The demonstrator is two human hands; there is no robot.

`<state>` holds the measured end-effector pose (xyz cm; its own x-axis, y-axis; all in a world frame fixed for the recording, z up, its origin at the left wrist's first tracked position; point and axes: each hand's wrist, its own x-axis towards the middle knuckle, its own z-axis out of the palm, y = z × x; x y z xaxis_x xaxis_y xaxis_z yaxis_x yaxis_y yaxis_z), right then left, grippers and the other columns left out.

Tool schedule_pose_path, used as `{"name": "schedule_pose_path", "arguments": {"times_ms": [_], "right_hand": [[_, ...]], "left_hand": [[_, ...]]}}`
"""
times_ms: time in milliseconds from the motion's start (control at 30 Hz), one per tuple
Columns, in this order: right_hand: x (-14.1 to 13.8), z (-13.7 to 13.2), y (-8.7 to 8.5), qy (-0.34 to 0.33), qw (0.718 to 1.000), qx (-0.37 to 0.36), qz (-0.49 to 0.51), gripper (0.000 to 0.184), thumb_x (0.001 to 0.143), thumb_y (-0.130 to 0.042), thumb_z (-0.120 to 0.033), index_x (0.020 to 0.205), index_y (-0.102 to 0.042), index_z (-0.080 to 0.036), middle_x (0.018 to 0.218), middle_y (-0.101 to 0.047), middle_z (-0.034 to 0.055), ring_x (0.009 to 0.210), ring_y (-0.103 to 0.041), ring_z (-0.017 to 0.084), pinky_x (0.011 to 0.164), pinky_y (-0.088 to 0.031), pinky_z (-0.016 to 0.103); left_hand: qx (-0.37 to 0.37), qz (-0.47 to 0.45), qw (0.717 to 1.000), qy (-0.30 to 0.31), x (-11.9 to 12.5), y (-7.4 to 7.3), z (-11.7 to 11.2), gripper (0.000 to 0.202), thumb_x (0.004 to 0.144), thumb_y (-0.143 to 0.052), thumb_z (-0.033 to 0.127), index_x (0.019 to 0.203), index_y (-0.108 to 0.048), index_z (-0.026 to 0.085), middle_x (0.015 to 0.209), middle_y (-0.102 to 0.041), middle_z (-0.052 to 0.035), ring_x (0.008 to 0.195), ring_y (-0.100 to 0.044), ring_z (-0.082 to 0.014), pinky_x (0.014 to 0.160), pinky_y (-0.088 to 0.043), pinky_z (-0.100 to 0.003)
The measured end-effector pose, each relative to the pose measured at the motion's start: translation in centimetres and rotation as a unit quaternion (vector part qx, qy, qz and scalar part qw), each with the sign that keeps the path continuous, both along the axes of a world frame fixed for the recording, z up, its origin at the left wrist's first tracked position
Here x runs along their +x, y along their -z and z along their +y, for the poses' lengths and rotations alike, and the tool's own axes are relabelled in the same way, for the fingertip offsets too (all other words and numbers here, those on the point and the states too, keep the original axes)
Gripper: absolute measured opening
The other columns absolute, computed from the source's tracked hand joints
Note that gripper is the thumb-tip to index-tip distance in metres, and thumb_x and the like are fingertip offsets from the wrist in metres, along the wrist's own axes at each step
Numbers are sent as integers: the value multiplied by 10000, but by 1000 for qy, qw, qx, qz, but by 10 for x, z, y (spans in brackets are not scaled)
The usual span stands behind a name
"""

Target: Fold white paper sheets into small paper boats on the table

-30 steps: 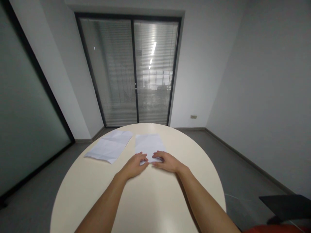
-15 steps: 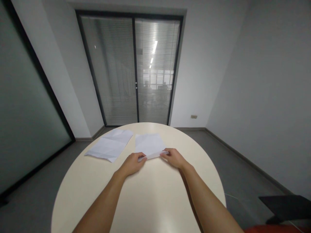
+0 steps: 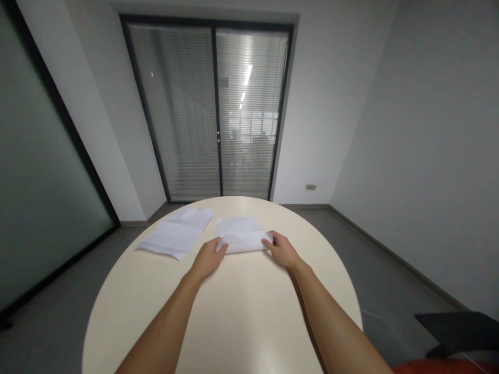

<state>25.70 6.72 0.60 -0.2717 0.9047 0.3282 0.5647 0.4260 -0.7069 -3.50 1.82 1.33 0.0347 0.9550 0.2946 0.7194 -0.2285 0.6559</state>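
A white sheet of paper [image 3: 241, 236] lies in the middle of the round cream table [image 3: 234, 322]. Its near edge is lifted and curled over toward the far side. My left hand [image 3: 206, 258] pinches the sheet's near left corner. My right hand [image 3: 284, 250] pinches the near right corner. Both hands are closed on the paper. A second white sheet [image 3: 177, 234], creased and flat, lies to the left of it, touched by neither hand.
Beyond the table stands a glass door with blinds [image 3: 212, 111]. A frosted glass wall [image 3: 35, 171] runs along the left. A dark object [image 3: 456, 324] sits low at the right, beside the table's edge.
My hands moved apart from the middle of the sheet's near edge to its two corners, took hold of them and lifted that edge up and away from me.
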Motion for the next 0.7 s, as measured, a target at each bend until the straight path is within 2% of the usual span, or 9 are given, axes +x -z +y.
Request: {"name": "schedule_pose_path", "arguments": {"times_ms": [133, 233, 333, 533, 700], "right_hand": [[0, 2, 2, 15, 1000, 5, 1, 326, 928, -539, -507, 917, -609, -189, 815, -676, 32, 711, -583, 183, 653, -435, 288], [-1, 0, 0, 14, 1000, 4, 5, 321, 935, -522, -512, 899, -581, -198, 788, -659, 20, 692, -569, 176, 639, -427, 282], [-2, -2, -3, 13, 1000, 3, 5, 316, 933, -520, -501, 954, -591, -194, 769, -651, 16, 684, -568, 179, 634, -423, 285], [0, -2, -1, 9, 1000, 4, 11, 416, 927, -539, -482, 1211, -586, -182, 787, -657, 13, 708, -587, 181, 671, -447, 290], [0, 2, 3, 15, 999, 11, 29, 441, 926, -541, -467, 1249, -579, -169, 808, -656, 18, 720, -602, 183, 688, -455, 294]], "left_hand": [[1, 15, 999, -37, 0, -2, 0, 280, 961, -502, 397, 873, -659, 182, 791, -694, -36, 739, -623, -185, 674, -393, -250], [2, 18, 998, -54, 0, -3, 0, 271, 968, -498, 390, 864, -643, 185, 765, -679, -29, 711, -606, -174, 660, -375, -244], [5, 18, 998, -65, 0, -2, 1, 260, 974, -498, 379, 869, -634, 184, 775, -683, -35, 712, -607, -169, 662, -372, -240], [13, 28, 995, -90, 1, -3, 1, 249, 983, -494, 373, 919, -648, 188, 810, -702, -53, 734, -622, -183, 672, -382, -244], [41, 27, 994, -97, 2, -8, -1, 261, 984, -485, 386, 933, -657, 198, 824, -712, -54, 747, -635, -196, 678, -391, -253]]}}
